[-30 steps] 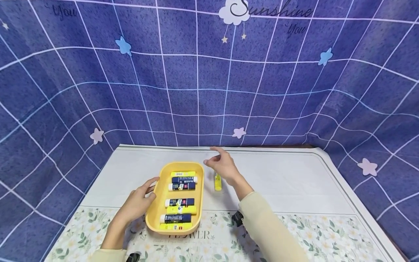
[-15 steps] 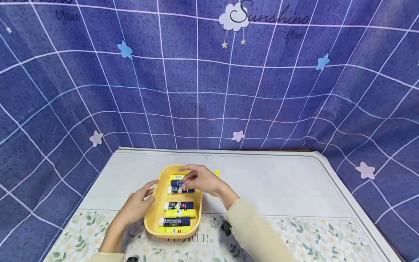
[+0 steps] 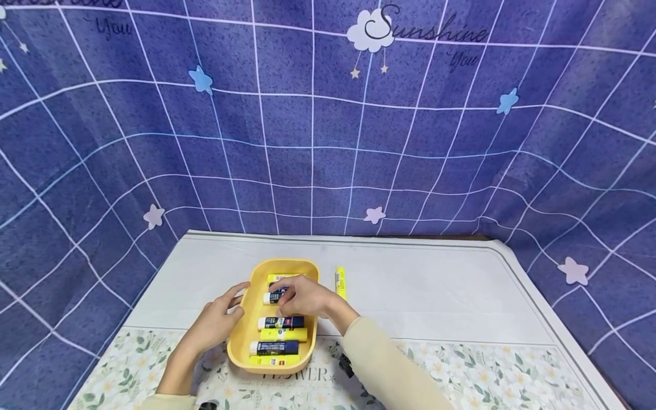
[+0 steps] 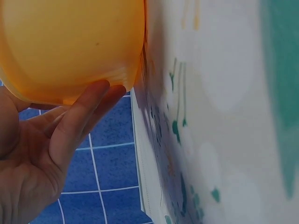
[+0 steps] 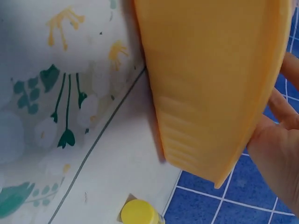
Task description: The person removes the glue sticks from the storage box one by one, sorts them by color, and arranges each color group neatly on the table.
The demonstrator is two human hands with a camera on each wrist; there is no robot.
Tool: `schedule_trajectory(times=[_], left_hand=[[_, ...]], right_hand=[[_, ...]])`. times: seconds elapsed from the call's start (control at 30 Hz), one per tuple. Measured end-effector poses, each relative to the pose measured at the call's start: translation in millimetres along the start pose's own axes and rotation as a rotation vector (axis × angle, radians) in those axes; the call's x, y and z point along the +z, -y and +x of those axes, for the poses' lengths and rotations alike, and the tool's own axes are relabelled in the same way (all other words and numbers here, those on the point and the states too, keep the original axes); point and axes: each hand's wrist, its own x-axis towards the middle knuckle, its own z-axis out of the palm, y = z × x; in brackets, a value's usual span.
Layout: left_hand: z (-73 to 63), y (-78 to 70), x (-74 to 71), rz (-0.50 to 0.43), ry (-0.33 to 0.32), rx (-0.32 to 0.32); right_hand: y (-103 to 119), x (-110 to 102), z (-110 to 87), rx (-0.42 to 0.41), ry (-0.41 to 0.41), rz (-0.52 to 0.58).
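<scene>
A yellow tray [image 3: 248, 336] holds several glue sticks lying crosswise, some dark blue with white caps, some yellow. My left hand [image 3: 215, 322] holds the tray's left side, thumb at the rim and fingers against the outer wall [image 4: 70, 51]. Inside the tray, my right hand [image 3: 304, 297] reaches down with thumb and fingers on either side of a dark blue glue stick [image 3: 273, 298]; I cannot tell whether they pinch it. Its far end is hidden under the hand. Right of the tray, a yellow glue stick [image 3: 340, 282] rests on the table.
A white table cover [image 3: 435, 285] with a flowered front band lies under everything. Behind it hangs a blue gridded curtain [image 3: 287, 171] with stars. Dark wrist straps show by both sleeves [image 3: 389, 364].
My right hand has moved left from beside the yellow glue stick on the table into the tray, then down toward a dark blue glue stick. The left hand stays at the tray.
</scene>
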Motion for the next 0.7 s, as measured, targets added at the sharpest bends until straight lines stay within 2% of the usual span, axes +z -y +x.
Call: schedule_trajectory(times=[0.33, 0.5, 0.7], left_hand=[[-0.4, -0.1, -0.5, 0.009, 0.001, 0.017], [-0.9, -1.2, 0.1, 0.012, 0.002, 0.011], [-0.9, -2.6, 0.5, 0.009, 0.010, -0.009]], right_hand=[[3.5, 7.7, 4.8, 0.055, 0.047, -0.101], [5.5, 11.2, 5.3, 0.087, 0.068, -0.200], [7.3, 17.1, 7.7, 0.116, 0.042, -0.334]])
